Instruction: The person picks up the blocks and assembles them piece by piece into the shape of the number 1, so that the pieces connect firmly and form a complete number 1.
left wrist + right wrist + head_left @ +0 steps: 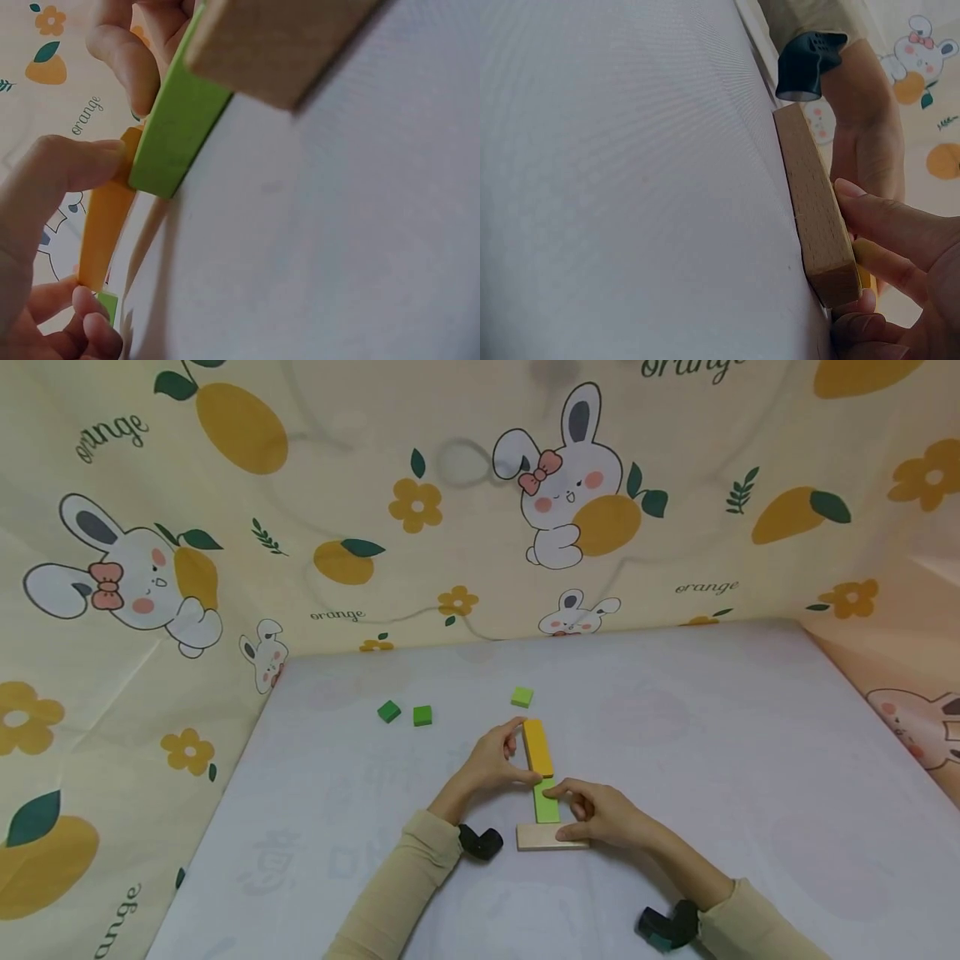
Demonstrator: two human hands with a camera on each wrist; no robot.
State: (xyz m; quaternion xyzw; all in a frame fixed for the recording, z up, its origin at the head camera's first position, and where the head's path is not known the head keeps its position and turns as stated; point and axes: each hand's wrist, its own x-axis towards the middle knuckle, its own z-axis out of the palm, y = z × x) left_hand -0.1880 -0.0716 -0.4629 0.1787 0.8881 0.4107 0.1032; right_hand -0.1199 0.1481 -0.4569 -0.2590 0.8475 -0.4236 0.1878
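Observation:
My left hand (495, 756) holds an orange block (537, 747) lengthwise, thumb at its near end and fingertips at its far end. That near end meets a light green block (547, 810), which reaches back to a plain wooden block (531, 837) lying crosswise. My right hand (611, 814) has its index fingertip on the green block and its thumb on the right part of the wooden block. In the right wrist view the thumb (889, 217) rests on the wooden block (814, 202), with the other fingers bent near its end.
Two dark green cubes (422, 715) lie on the white tabletop (675, 718), back and left of the hands. A light green cube (522, 697) sits just beyond the orange block. A patterned cloth (450, 510) hangs behind, and each wrist wears a black camera (481, 842).

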